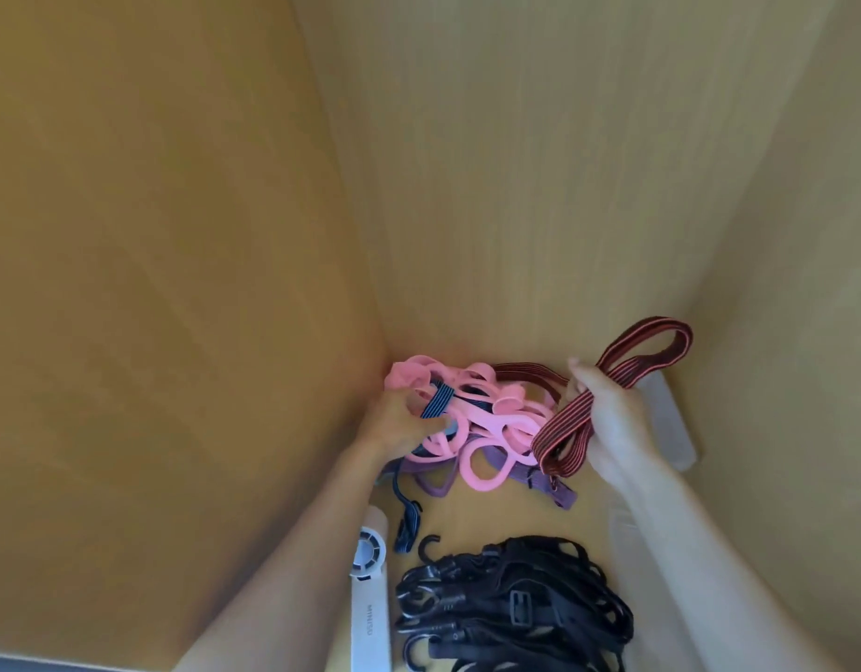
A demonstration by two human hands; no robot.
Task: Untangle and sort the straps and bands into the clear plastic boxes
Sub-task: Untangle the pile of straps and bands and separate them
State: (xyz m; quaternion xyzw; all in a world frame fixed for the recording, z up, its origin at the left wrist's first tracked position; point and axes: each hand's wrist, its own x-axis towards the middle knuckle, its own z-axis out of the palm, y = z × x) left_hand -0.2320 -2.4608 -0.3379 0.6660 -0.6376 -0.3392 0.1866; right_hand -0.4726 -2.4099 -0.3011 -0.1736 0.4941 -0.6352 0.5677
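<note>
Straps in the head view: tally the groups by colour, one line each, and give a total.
pink bunch: 1
red-striped strap: 1
blue-striped strap: 1
purple strap: 1
black bunch: 1
Total: 5 colour groups; single strands inside the bunches cannot be counted.

**Listener:** Which colours are in the pile?

**Operator:** On my feed I see soft pink bands [486,429], plain, with no pattern. Through them runs a navy strap [438,400] with thin pale-blue lines along its length.

**Listener:** And the striped one?

**Operator:** That is a red strap [637,354], brick red to my eye, with fine black stripes running lengthwise. Under the pink I make out a dull purple strap [549,482], plain.

**Listener:** Anything darker?

**Operator:** A black net [515,599] of cords and hooks, black all over. There is a white fan [370,608] with small grey lettering. The box [670,419] is frosted and colourless. The wooden panels [152,235] are honey yellow with faint grain, paler on my right.
</note>
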